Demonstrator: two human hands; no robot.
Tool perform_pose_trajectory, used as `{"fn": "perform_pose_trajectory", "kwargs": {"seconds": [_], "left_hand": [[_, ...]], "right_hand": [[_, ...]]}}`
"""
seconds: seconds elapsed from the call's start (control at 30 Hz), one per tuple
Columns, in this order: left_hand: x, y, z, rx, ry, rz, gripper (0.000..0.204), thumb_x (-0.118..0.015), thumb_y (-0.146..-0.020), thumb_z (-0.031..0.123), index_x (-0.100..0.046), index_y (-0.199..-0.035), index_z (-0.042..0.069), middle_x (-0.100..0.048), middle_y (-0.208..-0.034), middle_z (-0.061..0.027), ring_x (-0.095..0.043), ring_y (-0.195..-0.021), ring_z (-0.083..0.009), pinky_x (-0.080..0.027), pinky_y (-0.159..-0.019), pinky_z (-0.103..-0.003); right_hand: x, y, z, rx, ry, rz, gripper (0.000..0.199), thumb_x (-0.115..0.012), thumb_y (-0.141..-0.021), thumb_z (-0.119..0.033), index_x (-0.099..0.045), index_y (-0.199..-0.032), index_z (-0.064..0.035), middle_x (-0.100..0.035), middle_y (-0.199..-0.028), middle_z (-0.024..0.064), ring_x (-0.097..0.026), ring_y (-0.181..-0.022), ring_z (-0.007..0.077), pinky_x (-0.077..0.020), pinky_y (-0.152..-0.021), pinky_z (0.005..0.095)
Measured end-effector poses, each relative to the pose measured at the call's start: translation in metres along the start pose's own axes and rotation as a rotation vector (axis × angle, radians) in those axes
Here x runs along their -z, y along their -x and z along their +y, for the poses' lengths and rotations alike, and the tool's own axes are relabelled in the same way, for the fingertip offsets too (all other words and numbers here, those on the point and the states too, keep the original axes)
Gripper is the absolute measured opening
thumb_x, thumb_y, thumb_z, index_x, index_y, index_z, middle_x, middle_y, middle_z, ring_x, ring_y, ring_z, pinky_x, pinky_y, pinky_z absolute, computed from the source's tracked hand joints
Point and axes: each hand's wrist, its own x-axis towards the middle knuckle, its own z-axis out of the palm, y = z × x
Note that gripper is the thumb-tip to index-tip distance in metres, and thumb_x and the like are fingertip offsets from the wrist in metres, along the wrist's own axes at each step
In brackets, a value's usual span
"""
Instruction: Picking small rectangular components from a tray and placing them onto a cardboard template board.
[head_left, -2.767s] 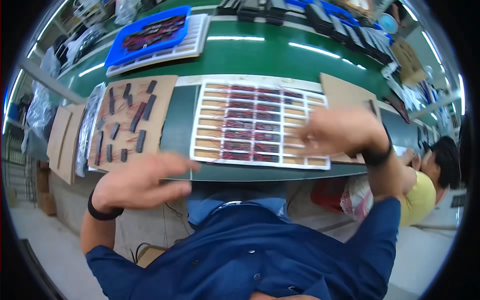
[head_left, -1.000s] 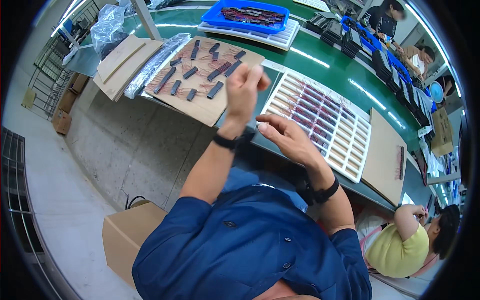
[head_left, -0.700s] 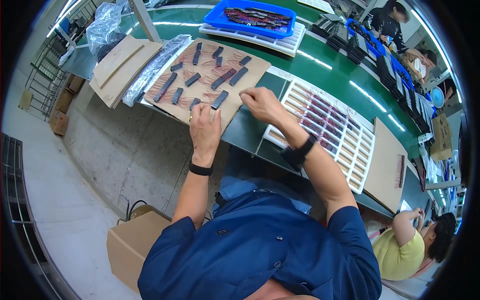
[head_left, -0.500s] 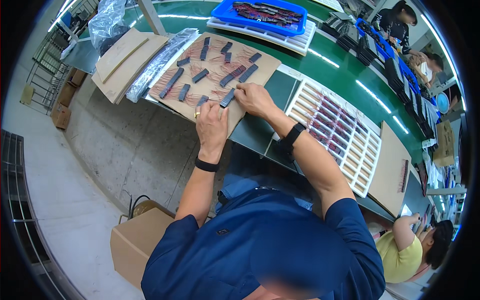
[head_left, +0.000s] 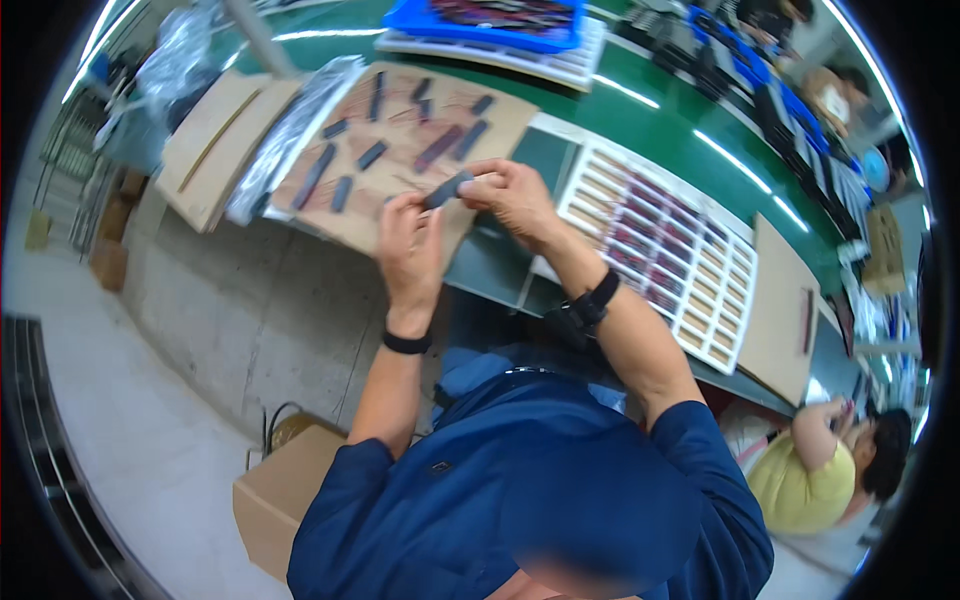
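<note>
Green bench top [head_left: 640, 110] is stretching beyond both raised hands, left hand [head_left: 408, 248] and right hand [head_left: 512, 196] pinching a dark strip [head_left: 447, 189] above the cardboard sheet [head_left: 400, 140].

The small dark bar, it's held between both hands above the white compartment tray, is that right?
Not quite. In the head view both hands, left hand and right hand, do hold the small dark bar, but above the near edge of the brown cardboard sheet with the other dark bars, not the white compartment tray, which lies to their right.
</note>
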Motion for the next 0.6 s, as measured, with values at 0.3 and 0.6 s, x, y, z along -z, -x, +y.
{"fn": "perform_pose_trajectory", "kwargs": {"seconds": [0.3,0.6], "left_hand": [[-0.049,-0.004,0.098,0.449,0.961,-0.355,0.050,-0.071,-0.086,-0.007,-0.043,-0.127,-0.004,-0.062,-0.117,-0.0163,-0.065,-0.097,-0.0181,-0.055,-0.083,-0.027],[-0.134,0.043,0.133,0.639,0.955,-0.681,0.045,-0.075,-0.083,-0.005,-0.047,-0.120,-0.005,-0.067,-0.109,-0.0146,-0.066,-0.093,-0.0158,-0.056,-0.080,-0.026]], "right_hand": [[0.067,0.115,-0.071,0.142,0.052,0.264,0.035,-0.074,-0.087,-0.010,-0.062,-0.117,0.0036,-0.068,-0.079,0.0004,-0.061,-0.077,0.0047,-0.0469,-0.071,0.0194],[0.140,0.206,-0.045,0.153,-0.019,0.526,0.032,-0.072,-0.090,-0.010,-0.063,-0.117,0.0034,-0.060,-0.072,-0.0064,-0.052,-0.071,0.0011,-0.0425,-0.067,0.0176]]}}
